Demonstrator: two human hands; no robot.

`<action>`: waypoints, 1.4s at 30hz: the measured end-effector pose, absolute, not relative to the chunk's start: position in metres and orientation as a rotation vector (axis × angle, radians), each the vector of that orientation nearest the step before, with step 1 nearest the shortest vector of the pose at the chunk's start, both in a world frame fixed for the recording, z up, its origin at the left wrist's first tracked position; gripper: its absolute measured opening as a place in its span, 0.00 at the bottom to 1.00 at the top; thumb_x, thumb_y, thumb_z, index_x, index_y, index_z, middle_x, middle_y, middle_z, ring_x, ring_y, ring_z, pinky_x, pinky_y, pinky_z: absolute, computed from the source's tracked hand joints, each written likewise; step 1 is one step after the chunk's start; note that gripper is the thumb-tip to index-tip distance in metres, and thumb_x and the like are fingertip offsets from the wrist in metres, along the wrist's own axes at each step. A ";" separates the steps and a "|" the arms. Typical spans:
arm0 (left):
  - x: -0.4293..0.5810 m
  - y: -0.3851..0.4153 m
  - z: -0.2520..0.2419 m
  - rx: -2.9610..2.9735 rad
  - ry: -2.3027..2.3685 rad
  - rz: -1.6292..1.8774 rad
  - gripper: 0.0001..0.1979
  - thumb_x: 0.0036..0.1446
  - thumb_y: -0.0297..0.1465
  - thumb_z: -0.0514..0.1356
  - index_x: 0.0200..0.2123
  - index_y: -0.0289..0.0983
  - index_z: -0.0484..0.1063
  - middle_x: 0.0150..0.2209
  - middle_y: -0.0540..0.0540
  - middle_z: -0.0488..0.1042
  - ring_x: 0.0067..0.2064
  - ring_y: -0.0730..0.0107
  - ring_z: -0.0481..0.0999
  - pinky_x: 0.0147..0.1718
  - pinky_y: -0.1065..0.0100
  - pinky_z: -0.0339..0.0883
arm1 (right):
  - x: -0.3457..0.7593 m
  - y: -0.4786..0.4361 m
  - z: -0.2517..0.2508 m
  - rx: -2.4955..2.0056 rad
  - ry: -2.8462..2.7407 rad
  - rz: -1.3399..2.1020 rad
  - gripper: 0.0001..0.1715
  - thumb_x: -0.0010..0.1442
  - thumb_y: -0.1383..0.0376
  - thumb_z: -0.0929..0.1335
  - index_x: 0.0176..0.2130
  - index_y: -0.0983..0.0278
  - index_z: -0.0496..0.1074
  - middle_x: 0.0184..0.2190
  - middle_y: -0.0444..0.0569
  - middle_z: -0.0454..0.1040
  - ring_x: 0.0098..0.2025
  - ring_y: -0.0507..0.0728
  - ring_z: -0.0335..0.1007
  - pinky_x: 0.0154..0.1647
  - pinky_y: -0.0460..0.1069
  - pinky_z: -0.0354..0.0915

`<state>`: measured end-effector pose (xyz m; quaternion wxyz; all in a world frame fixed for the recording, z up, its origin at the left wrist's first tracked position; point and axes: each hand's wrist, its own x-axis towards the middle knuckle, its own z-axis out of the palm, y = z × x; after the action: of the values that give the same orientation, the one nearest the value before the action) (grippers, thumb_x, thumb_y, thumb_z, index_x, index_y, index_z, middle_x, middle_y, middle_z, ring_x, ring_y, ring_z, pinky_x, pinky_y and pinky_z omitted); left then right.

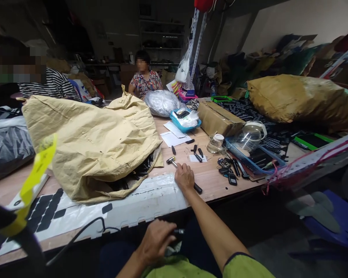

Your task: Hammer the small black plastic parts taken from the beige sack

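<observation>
My right hand (185, 177) reaches out over the wooden table (211, 175) and closes around the handle of a small hammer (172, 161), whose black grip end (197, 189) sticks out past my palm. My left hand (156, 240) is low, below the table edge near my lap, shut on a small dark object (179, 231) with a black cable (84, 231) trailing off to the left. A white sheet with black key-shaped pieces (75, 210) lies along the near edge. A big tan sack (95, 143) spills black parts just left of my right hand.
Two other people sit at the far side, one in stripes (50, 83) and one in a patterned shirt (145, 83). A cardboard box (219, 117), blue tray (185, 123), glass jar (216, 143), clear jug (251, 135), loose keys (227, 170) and another tan sack (301, 98) crowd the right.
</observation>
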<state>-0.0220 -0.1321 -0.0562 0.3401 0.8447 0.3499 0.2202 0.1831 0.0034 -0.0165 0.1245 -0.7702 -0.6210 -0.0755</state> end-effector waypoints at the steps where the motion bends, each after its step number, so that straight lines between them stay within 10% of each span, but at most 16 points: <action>1: -0.021 -0.144 -0.066 2.160 0.906 0.493 0.18 0.65 0.40 0.52 0.54 0.46 0.75 0.44 0.41 0.81 0.45 0.56 0.79 0.49 0.57 0.71 | 0.183 0.003 -0.016 -2.245 -1.804 -0.227 0.17 0.64 0.69 0.62 0.50 0.61 0.73 0.41 0.54 0.71 0.42 0.60 0.65 0.38 0.51 0.58; 11: -0.008 -0.138 -0.068 1.869 1.313 -0.119 0.16 0.54 0.28 0.60 0.46 0.41 0.79 0.46 0.39 0.81 0.51 0.50 0.79 0.49 0.57 0.70 | 0.185 0.001 -0.012 -2.241 -1.818 -0.209 0.18 0.64 0.69 0.62 0.51 0.62 0.73 0.40 0.55 0.71 0.42 0.60 0.64 0.37 0.51 0.57; 19: -0.020 -0.072 0.025 1.925 1.581 0.726 0.11 0.61 0.35 0.56 0.35 0.40 0.77 0.36 0.45 0.80 0.35 0.63 0.77 0.38 0.65 0.68 | 0.189 0.002 -0.020 -2.182 -1.813 -0.249 0.17 0.64 0.68 0.62 0.50 0.63 0.73 0.39 0.55 0.70 0.42 0.61 0.63 0.36 0.51 0.56; 27: -0.078 0.000 0.021 1.778 2.546 0.381 0.16 0.54 0.42 0.59 0.27 0.35 0.74 0.33 0.32 0.77 0.41 0.39 0.74 0.42 0.46 0.61 | 0.182 0.004 -0.012 -2.240 -1.827 -0.188 0.18 0.64 0.68 0.62 0.52 0.62 0.72 0.42 0.55 0.71 0.44 0.61 0.64 0.39 0.52 0.58; 42: -0.022 -0.036 0.003 2.330 1.672 0.855 0.07 0.60 0.34 0.60 0.40 0.41 0.77 0.39 0.42 0.77 0.44 0.53 0.71 0.45 0.57 0.62 | 0.181 0.006 -0.016 -2.239 -1.808 -0.187 0.17 0.65 0.68 0.61 0.51 0.63 0.71 0.42 0.55 0.69 0.43 0.60 0.61 0.39 0.51 0.57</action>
<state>-0.0220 -0.0358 0.0027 0.0743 0.7765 0.5572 0.2848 0.1813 0.0058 -0.0156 0.1284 -0.7699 -0.6218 -0.0644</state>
